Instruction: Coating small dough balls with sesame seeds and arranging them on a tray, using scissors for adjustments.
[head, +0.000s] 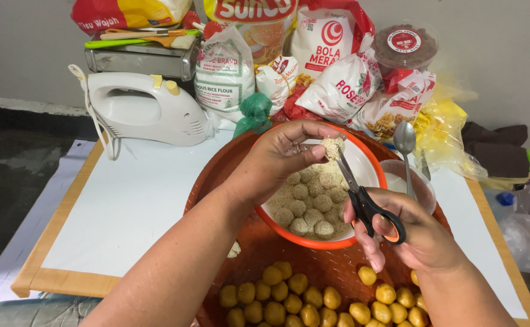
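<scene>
My left hand (286, 154) holds a small sesame-coated dough ball (333, 148) between its fingertips above an orange-rimmed bowl (295, 232). In the bowl lie several more coated balls (311, 203). My right hand (413, 233) grips black-handled scissors (365, 203), and their blades point up and touch the held ball. Both hands hover over a wide orange woven tray (277, 248). Several plain yellow dough balls (289, 300) lie on the tray's near side.
A white hand mixer (141, 109) lies at the back left of the white-topped table (125, 200). Flour bags (225, 72) and snack packets stand along the wall. A spoon (405, 145) stands in a small clear bowl (425, 184) at the right.
</scene>
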